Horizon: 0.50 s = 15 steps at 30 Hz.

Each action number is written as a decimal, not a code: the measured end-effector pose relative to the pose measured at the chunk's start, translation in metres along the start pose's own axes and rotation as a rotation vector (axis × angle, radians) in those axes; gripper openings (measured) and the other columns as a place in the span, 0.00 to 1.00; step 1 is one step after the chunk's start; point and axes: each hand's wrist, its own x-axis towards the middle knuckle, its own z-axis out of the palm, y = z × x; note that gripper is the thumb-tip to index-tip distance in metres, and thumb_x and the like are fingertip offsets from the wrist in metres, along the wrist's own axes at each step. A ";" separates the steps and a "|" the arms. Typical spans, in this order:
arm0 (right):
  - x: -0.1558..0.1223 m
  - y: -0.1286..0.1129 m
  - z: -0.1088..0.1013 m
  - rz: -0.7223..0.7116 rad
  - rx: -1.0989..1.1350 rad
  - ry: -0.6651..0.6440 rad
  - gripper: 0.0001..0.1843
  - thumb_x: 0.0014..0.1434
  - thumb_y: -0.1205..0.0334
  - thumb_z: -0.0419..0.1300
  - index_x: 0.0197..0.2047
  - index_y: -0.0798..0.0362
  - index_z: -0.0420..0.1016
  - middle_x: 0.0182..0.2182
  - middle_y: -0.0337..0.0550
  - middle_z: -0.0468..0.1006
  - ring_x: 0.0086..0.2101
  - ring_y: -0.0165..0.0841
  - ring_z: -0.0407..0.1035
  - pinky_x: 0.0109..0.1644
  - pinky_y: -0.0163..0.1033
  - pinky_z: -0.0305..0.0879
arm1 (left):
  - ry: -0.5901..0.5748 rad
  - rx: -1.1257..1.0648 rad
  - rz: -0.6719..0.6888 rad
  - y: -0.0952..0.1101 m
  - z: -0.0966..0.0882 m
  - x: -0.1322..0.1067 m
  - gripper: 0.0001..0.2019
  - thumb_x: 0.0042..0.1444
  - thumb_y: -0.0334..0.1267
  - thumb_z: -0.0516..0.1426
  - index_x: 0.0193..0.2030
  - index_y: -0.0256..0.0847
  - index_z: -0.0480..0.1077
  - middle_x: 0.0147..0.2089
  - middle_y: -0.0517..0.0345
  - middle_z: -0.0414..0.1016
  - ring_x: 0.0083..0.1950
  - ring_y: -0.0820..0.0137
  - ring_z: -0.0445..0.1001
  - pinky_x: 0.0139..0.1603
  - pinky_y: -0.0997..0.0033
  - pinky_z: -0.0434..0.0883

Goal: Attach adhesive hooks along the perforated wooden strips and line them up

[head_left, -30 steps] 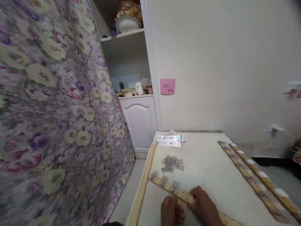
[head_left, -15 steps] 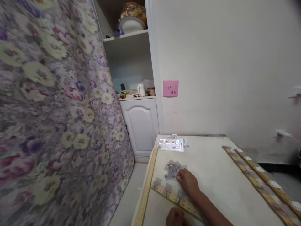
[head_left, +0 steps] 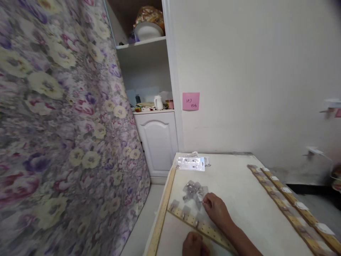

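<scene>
My right hand (head_left: 217,209) is closed in a pinch at the right edge of a heap of small clear plastic pieces with shiny metal parts (head_left: 191,189). Between its fingertips is the edge of a clear plastic piece (head_left: 200,198), which overlaps the heap in view. Below the heap, a perforated wooden strip (head_left: 207,230) lies slanted, with several clear pieces and metal hooks along its upper edge. My left hand (head_left: 194,244) is curled just below this strip, at the bottom of the view. What its fingers hold, if anything, is hidden.
A longer perforated wooden strip (head_left: 161,213) runs along the table's left edge. Blister packs (head_left: 190,163) lie at the far left corner. Two more wooden strips (head_left: 278,202) (head_left: 293,201) carrying clear pieces and white tags line the right side. A floral curtain (head_left: 80,142) hangs at left.
My right hand has drawn slightly right from the heap, and a clear piece now shows at its fingertips. The left hand stays curled by the strip. The view has shifted a little.
</scene>
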 end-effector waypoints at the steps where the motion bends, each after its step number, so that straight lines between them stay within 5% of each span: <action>1: -0.005 0.001 -0.006 0.030 0.098 -0.009 0.03 0.50 0.65 0.54 0.26 0.51 0.67 0.23 0.36 0.70 0.27 0.30 0.65 0.33 0.34 0.58 | -0.002 -0.007 -0.011 0.001 0.002 -0.002 0.12 0.40 0.49 0.56 0.22 0.44 0.59 0.12 0.65 0.67 0.12 0.76 0.62 0.16 0.77 0.51; 4: -0.023 0.005 -0.021 0.164 0.474 -0.103 0.04 0.48 0.62 0.57 0.25 0.52 0.67 0.19 0.34 0.69 0.23 0.29 0.63 0.29 0.33 0.56 | 0.002 -0.016 -0.038 0.008 0.007 -0.010 0.16 0.37 0.53 0.56 0.23 0.44 0.58 0.12 0.67 0.67 0.11 0.77 0.61 0.13 0.79 0.48; 10: -0.064 0.007 -0.040 0.366 1.167 -0.340 0.09 0.47 0.59 0.62 0.28 0.54 0.66 0.26 0.37 0.75 0.23 0.22 0.62 0.27 0.29 0.52 | -0.026 -0.015 0.047 0.009 0.009 -0.025 0.18 0.42 0.54 0.57 0.27 0.42 0.60 0.16 0.68 0.68 0.11 0.80 0.60 0.12 0.80 0.50; 12: -0.072 0.007 -0.045 0.359 1.147 -0.364 0.11 0.48 0.58 0.62 0.28 0.54 0.65 0.25 0.37 0.74 0.22 0.22 0.61 0.27 0.30 0.52 | -0.046 -0.017 0.070 0.007 0.010 -0.031 0.19 0.43 0.55 0.58 0.28 0.41 0.61 0.17 0.67 0.69 0.12 0.80 0.61 0.12 0.81 0.51; 15: -0.078 0.008 -0.053 0.242 0.792 -0.296 0.09 0.50 0.58 0.59 0.27 0.53 0.65 0.21 0.34 0.70 0.21 0.26 0.61 0.28 0.33 0.53 | -0.096 -0.022 0.093 0.009 0.016 -0.042 0.20 0.44 0.57 0.58 0.27 0.40 0.62 0.19 0.66 0.70 0.14 0.80 0.63 0.13 0.81 0.54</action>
